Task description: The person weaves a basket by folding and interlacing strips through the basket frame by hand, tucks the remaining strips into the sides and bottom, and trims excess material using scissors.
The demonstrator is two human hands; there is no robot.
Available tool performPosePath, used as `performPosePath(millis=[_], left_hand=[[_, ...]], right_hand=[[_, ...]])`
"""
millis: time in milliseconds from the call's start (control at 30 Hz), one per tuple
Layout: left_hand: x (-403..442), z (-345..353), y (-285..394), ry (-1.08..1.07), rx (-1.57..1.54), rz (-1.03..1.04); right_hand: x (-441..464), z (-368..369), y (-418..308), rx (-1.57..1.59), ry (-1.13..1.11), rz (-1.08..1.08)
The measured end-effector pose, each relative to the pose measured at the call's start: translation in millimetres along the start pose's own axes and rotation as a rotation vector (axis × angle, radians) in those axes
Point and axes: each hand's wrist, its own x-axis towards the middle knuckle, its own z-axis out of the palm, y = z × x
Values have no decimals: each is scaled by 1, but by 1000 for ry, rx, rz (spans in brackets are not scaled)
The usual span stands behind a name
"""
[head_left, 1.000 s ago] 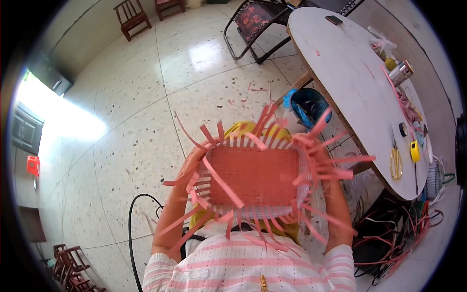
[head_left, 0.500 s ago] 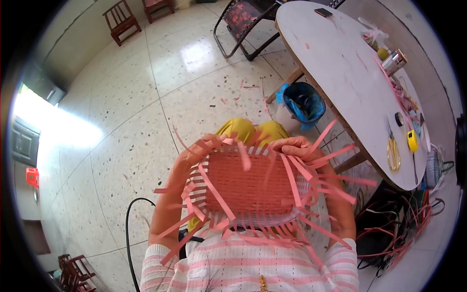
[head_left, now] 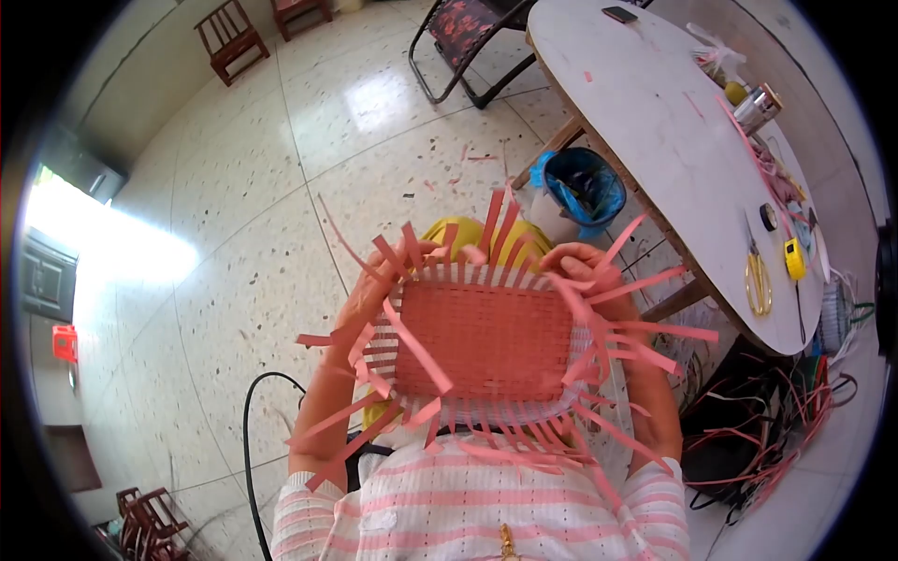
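Observation:
A rectangular basket point(head_left: 486, 341), woven from flat pink strips with a white band round its sides, rests on my lap. Loose strip ends stick out all round its rim. At the far left corner my left hand point(head_left: 397, 266) is closed on the edge, its fingers partly covered by strips. My right hand point(head_left: 582, 268) grips the far right corner with curled fingers, close to several bent strips. Along the far side, between the hands, the strip ends point up and outward. One long strip end point(head_left: 416, 348) lies slanting inward over the basket's left part.
To the right, a white oval table point(head_left: 655, 122) carries scissors point(head_left: 757, 280), a yellow tape measure point(head_left: 794, 260), black tape point(head_left: 768, 217) and a phone point(head_left: 619, 14). Below it stands a blue-lined bin point(head_left: 599, 201). A black bag point(head_left: 739, 430) with pink strips lies lower right. A folding chair point(head_left: 465, 37) stands beyond.
The far-side strip ends, blurred and partly leaning inward before, now stand outward. My right hand has shifted slightly right and away from me. The left hand stays at its corner.

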Motion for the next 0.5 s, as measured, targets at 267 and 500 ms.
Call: performPosePath(millis=[267, 500], left_hand=[[-75, -16, -31, 169, -71, -46], [-133, 1, -30, 198, 1, 1]], right_hand=[[-94, -52, 8, -210, 414, -100], [-172, -38, 7, -464, 336, 19]])
